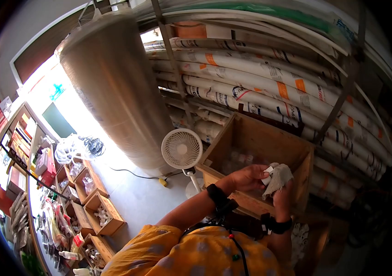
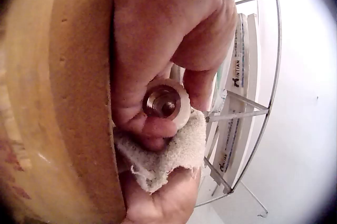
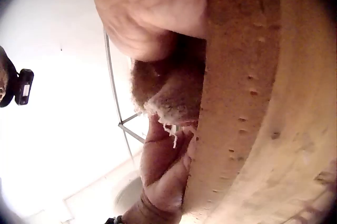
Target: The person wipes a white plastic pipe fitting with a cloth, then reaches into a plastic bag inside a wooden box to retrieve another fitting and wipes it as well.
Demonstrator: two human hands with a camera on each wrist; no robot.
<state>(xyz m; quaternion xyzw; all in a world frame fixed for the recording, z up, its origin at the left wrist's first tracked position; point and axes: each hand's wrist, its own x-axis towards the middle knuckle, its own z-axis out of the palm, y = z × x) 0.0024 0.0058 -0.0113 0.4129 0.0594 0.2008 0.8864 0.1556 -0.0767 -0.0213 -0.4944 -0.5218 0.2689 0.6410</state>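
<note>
My left hand (image 1: 250, 177) grips a small white pipe fitting (image 2: 183, 107) over a wooden box (image 1: 274, 133). In the left wrist view the fitting's round end faces the camera, with a shiny metal threaded insert inside a white ring. My right hand (image 1: 282, 198) pinches a worn, off-white cloth (image 1: 279, 180) with frayed edges. The cloth (image 2: 179, 150) lies against the fitting, between the two hands. In the right wrist view the cloth (image 3: 176, 95) bunches under my right hand (image 3: 152, 13), and the box wall hides part of the fingers.
A white fan (image 1: 182, 148) stands left of the box. Long wrapped pipes (image 1: 269, 87) fill a rack behind it, beside a tall wrapped roll (image 1: 117, 87). Wooden bins (image 1: 106, 221) of fittings line the left floor. A cable with a yellow plug (image 1: 163, 182) crosses the floor.
</note>
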